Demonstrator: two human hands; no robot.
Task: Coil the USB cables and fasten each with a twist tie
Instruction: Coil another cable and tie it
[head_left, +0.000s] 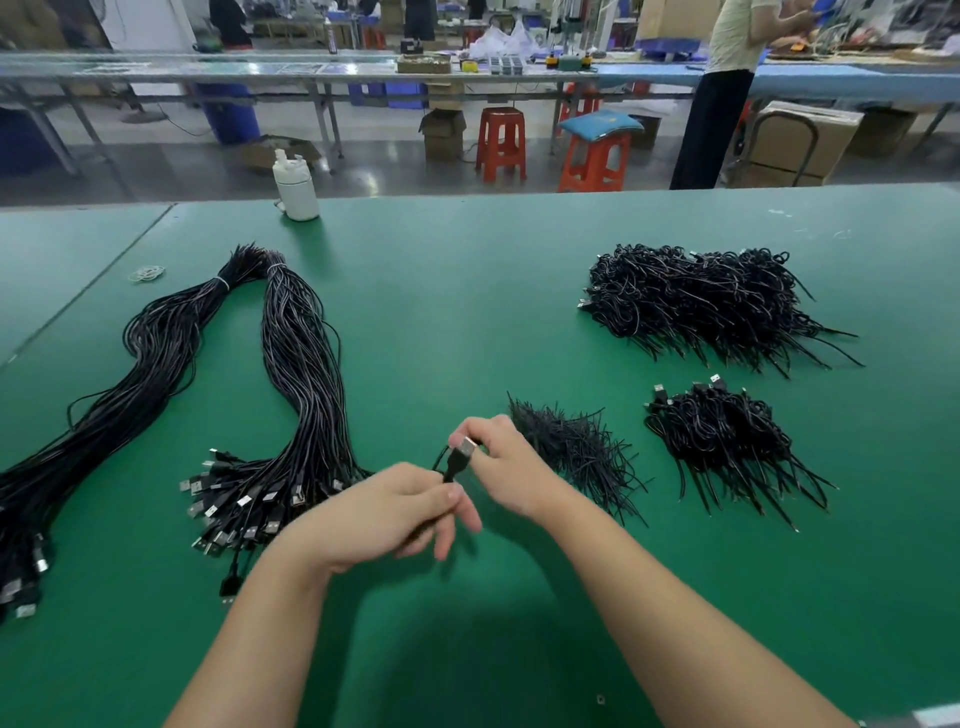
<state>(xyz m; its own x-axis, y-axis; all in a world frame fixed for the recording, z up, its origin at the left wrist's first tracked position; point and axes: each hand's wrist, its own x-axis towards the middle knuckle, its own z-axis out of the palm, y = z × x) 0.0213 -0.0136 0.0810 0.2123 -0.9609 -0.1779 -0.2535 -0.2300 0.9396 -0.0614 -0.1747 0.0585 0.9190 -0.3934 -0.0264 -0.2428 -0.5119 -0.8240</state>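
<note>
The likeliest slip, as I judge it, is the coil springing loose: the USB cable (453, 464) is held only by fingertip pinches above the green surface (467, 312), and a stiff cable tends to unwind if either pinch eases before a tie goes round it. A second risk is the reach for a tie; the heap of twist ties (574, 449) lies just beside the right hand (506, 465), and drawing one strand could drag several others out with it. The left hand (387, 512) is raised in front of the body, palm turned down, its thumb and curled fingers (457, 493) pinching the black cable just below the plug, with the lower fingers hanging loosely. The right hand sits slightly farther out, fingers curled round the silver plug end, which points up and away. How much cable is already wound I cannot tell, since the hands hide it. The uncoiled cable bundles (301, 374) lie well to the left, and the finished coils (701, 301) are piled well apart to the right.
</note>
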